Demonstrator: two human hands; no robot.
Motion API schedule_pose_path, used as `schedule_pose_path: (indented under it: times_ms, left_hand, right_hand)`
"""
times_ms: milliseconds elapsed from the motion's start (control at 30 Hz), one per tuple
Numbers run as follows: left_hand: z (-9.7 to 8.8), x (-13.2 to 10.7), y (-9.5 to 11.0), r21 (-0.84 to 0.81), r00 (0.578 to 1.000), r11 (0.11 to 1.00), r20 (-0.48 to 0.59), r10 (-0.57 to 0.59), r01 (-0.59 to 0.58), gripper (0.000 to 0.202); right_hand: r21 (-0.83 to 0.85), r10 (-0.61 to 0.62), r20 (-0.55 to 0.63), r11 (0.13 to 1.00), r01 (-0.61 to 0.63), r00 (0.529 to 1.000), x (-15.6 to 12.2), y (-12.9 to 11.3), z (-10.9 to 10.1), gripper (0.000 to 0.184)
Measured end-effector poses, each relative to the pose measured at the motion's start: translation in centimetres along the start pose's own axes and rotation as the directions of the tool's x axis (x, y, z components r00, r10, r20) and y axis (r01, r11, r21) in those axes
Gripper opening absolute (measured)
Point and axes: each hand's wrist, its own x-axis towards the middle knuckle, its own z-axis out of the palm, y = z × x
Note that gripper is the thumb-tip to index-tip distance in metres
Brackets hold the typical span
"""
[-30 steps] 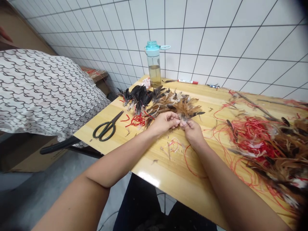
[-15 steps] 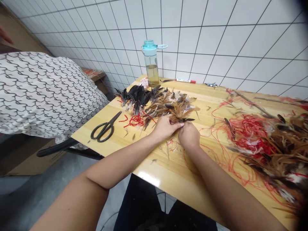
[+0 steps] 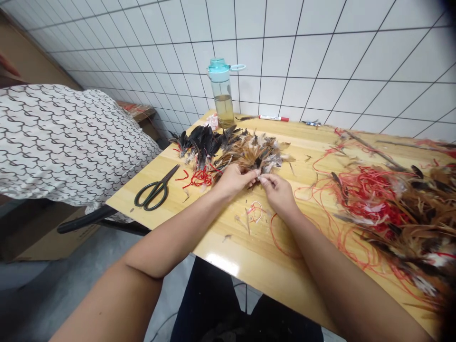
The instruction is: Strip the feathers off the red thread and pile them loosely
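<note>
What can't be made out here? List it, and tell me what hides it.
In the head view:
Left hand and right hand: what lies between the fingertips is too small, and partly covered by the fingers.
Marker: lettering too small to read.
Small item by the wall: too small to identify.
Feathers at far right: cut off by the picture's right edge.
Patterned cloth: cut off by the left edge.

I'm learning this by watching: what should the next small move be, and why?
Perhaps the left hand should pinch the brown feathers firmly at their base, since the right hand is close beside it there and the feathers fan out beyond.
</note>
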Motion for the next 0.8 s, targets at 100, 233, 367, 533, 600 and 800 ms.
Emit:
schedule_pose_path:
  times_ms: [100, 233, 367, 533, 600, 800]
  left_hand:
    - [-0.7, 0.2, 0.5, -0.042, 1.0, 0.999, 0.018, 0.017, -0.016, 0.027]
    - [-0.9, -0.1, 0.9, 0.081, 0.996, 0.997, 0.088, -0.006, -0.001, 0.025]
    - [-0.7, -0.5, 1.1, 0.218, 0.993, 0.976, 0.119, -0.012, -0.015, 0.022]
    - [-0.7, -0.4, 1.0, 0.31, 0.984, 0.941, 0.158, 0.085, -0.131, 0.015]
    - [-0.7, -0.3, 0.8, 0.334, 0.979, 0.927, 0.161, 0.125, -0.173, 0.015]
    - [-0.5, -0.3, 0.1, 0.357, 0.974, 0.912, 0.169, 0.151, -0.203, 0.014]
  right_hand:
    - [0.239, 0.09, 0.024, 0.966, -0.093, 0.996, 0.5, 0.2, -0.5, 0.028]
    - [0.341, 0.088, 0.101, 0.933, -0.117, 0.991, 0.5, 0.1, -0.6, 0.031]
    - [0.366, 0.08, 0.152, 0.921, -0.131, 0.985, 0.5, 0.1, -0.6, 0.029]
    - [0.296, 0.073, 0.156, 0.948, -0.117, 0.985, 0.6, 0.3, -0.5, 0.018]
    - [0.199, 0.064, 0.13, 0.976, -0.09, 0.989, 0.7, 0.4, -0.5, 0.014]
    - [0.022, -0.041, 0.104, 0.999, 0.039, 0.994, 0.9, 0.3, -0.6, 0.017]
